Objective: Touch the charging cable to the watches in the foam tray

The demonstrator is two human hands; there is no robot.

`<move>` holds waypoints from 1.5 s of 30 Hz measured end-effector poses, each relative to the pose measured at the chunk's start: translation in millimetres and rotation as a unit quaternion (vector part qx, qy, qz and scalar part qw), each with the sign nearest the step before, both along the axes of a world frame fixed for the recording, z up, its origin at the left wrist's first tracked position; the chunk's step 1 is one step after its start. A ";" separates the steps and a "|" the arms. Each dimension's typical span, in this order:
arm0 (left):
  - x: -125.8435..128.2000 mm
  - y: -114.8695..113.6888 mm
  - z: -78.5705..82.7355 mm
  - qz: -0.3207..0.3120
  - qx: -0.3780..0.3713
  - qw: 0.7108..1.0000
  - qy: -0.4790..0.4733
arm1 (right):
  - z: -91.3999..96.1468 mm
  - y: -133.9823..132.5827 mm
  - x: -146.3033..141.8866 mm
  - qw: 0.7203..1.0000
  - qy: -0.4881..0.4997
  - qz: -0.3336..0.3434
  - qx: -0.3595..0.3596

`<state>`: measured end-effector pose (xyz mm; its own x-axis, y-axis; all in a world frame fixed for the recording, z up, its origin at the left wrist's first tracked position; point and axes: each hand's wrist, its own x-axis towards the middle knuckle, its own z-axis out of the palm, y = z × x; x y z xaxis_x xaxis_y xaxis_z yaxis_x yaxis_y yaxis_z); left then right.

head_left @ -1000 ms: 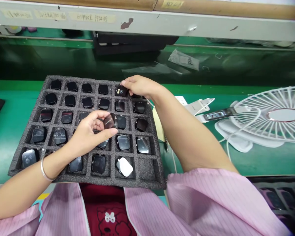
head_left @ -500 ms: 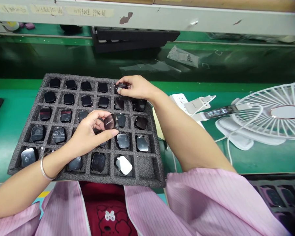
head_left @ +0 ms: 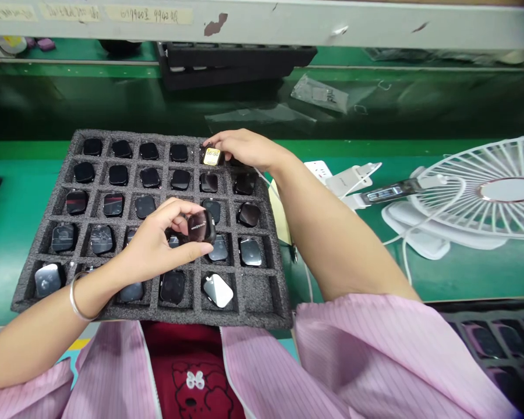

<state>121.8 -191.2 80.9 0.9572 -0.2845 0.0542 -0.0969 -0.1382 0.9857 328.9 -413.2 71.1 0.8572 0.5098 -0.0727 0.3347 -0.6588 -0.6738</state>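
Observation:
My left hand (head_left: pixel 159 235) pinches a dark smartwatch case (head_left: pixel 200 226) without a strap between thumb and fingers, above the middle of the foam tray (head_left: pixel 262 294). Small pale lettering shows on its glossy face. At the tray's back row my right hand (head_left: pixel 248 148) has its fingers around the rear and side of another smartwatch case (head_left: pixel 212 155). That one's screen is lit yellow-white with digits like 00:00. A thin white cable (head_left: pixel 262 176) comes out from under my right hand. Several dark watch cases sit in the tray's compartments, and one front case (head_left: pixel 218 290) reflects white.
To the right are a white power strip (head_left: pixel 318 170), a charger (head_left: pixel 348 180) with cables, and a white fan (head_left: pixel 498 189). Black trays (head_left: pixel 240 61) and a plastic bag (head_left: pixel 320 93) lie behind. Another tray of watches (head_left: pixel 498 343) stands at lower right. A shelf edge (head_left: pixel 262 24) crosses above.
The screen of the watch at my right hand has come on, and its face now shows past the fingers. My left hand has shifted slightly right with its watch, its face turned more upward.

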 end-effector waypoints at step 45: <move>9.9 2.2 1.4 0.052 -0.257 0.945 0.194 | 24.3 12.9 -165.3 0.928 0.024 -0.019 0.372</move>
